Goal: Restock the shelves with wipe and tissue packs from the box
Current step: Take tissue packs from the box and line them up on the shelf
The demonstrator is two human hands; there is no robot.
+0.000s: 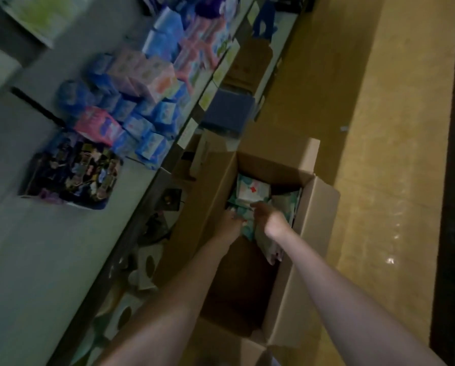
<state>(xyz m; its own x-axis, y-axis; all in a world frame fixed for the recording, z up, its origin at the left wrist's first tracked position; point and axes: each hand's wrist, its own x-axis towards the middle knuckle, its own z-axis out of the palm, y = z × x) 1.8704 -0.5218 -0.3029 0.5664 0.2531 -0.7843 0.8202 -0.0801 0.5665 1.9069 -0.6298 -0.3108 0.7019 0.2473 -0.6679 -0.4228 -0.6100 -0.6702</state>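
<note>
— Where are the packs?

— Down in the cardboard box (287, 294) on the floor, flaps open. There's a heap of white-and-teal wipe packs (250, 192) bunched at its far end; the near half shows bare cardboard bottom.

— And the hands?

— Both are reaching into the box. The left hand (231, 223) is lying on the packs, the right hand (267, 216) just beside it, with fingers bent down over a teal pack. It's blurred, so I can't tell whether either one actually has a grip.

— What's around the box?

— The box stands on a yellowish floor (395, 154), pressed up against the shelving on the left. The grey shelf (62, 247) above carries rows of blue and pink packets (152, 99) and a dark tray of mixed small items (73, 178). Farther along the aisle sits a dark blue crate (227, 112). Lower shelves hold pale boxes (144, 262), too dim to name.
</note>
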